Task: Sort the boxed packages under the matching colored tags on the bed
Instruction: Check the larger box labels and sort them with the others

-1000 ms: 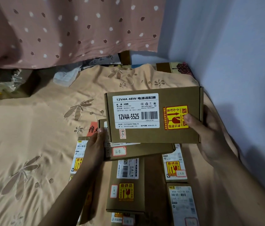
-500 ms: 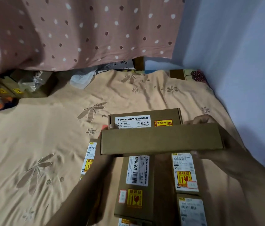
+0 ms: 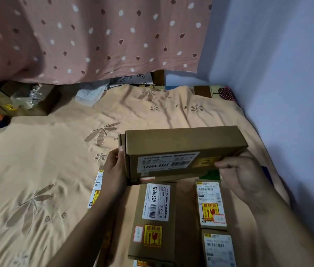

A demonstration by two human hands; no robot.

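Note:
A brown cardboard box (image 3: 181, 143) with a white "12V4A-5525" label and a yellow fragile sticker is held tilted above the bed, its label side facing me. My left hand (image 3: 114, 170) grips its left end and my right hand (image 3: 243, 176) grips its right end. Below it lies a second brown box (image 3: 154, 222) with the same label, lengthwise. Two smaller boxes (image 3: 211, 205) (image 3: 219, 249) lie in a row on the right. Another box (image 3: 96, 187) shows partly behind my left wrist. A green tag (image 3: 213, 175) peeks out under the held box.
The bed has a peach sheet with leaf patterns (image 3: 36, 170). A pink dotted curtain (image 3: 94, 39) hangs at the back. More cardboard boxes with plastic wrap (image 3: 17, 99) sit at the far left. A blue wall (image 3: 287, 93) borders the right side.
The held box has risen and tipped, so its label side faces me again. The box that lay behind it is now hidden. The camera has tilted slightly.

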